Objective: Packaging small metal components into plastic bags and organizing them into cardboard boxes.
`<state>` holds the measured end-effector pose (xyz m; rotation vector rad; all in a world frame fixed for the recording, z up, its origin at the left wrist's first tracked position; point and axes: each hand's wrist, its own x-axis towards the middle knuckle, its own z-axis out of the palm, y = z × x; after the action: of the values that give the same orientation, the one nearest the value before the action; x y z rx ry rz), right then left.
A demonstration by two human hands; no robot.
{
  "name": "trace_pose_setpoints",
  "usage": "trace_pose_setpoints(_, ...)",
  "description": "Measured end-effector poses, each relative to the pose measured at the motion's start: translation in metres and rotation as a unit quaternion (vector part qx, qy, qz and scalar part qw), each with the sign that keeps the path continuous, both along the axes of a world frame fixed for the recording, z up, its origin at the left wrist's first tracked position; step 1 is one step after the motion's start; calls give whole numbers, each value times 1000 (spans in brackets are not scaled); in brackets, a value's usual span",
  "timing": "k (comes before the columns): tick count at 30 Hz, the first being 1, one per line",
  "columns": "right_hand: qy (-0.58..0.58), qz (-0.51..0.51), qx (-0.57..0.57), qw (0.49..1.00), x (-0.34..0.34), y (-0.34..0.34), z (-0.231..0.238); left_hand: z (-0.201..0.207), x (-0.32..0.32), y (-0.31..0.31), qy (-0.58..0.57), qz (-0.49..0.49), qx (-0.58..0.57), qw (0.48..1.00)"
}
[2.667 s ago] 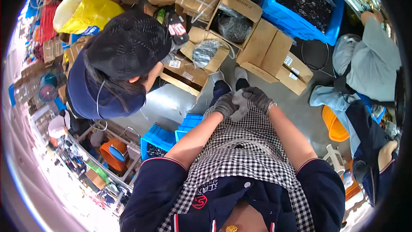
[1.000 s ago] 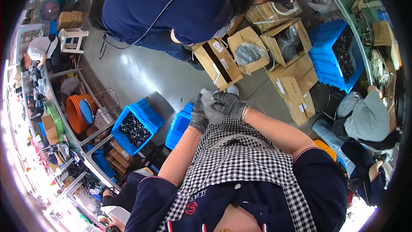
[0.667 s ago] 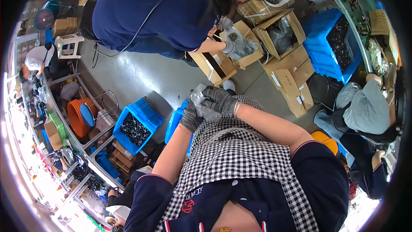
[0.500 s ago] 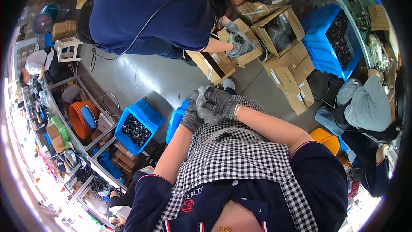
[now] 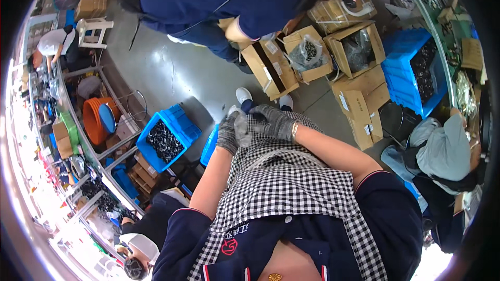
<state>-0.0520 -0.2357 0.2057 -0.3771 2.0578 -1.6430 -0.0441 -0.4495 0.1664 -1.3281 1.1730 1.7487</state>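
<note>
A crumpled clear plastic bag [image 5: 241,130] is held in front of my checked apron. My left hand [image 5: 227,133], in a grey knit glove, is closed round the bag's left side. What the bag contains, if anything, cannot be made out. My right hand [image 5: 277,123], gloved the same way, is just right of the bag with its fingers stretched toward it and somewhat apart. Whether those fingertips touch the plastic is unclear.
A co-worker [image 5: 219,0] bends over open cartons ahead; one carton [image 5: 323,70] holds a bag of dark small parts [image 5: 307,54]. Blue crates of black parts stand left [image 5: 179,125] and right [image 5: 401,83]. A seated person [image 5: 442,145] is at right, another [image 5: 140,234] at lower left.
My right hand has come off the bag and opened, while the left keeps its grip. The co-worker has shifted right, and their gloved hands no longer show over the carton.
</note>
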Motion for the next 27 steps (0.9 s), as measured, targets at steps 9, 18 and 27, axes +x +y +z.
trace_pose_setpoints(9,-132,104,202,965,-27,-7,-53,-48,-27,-160,132,117,-70,982)
trace_pose_setpoints(18,-136,59,296,944,-78,-90,-86,-147,-195,-370,264,241,-208,910)
trace_pose_setpoints(27,-242,14,317,917,-94,-193,-91,-137,-458,-362,269,-159,-423,851)
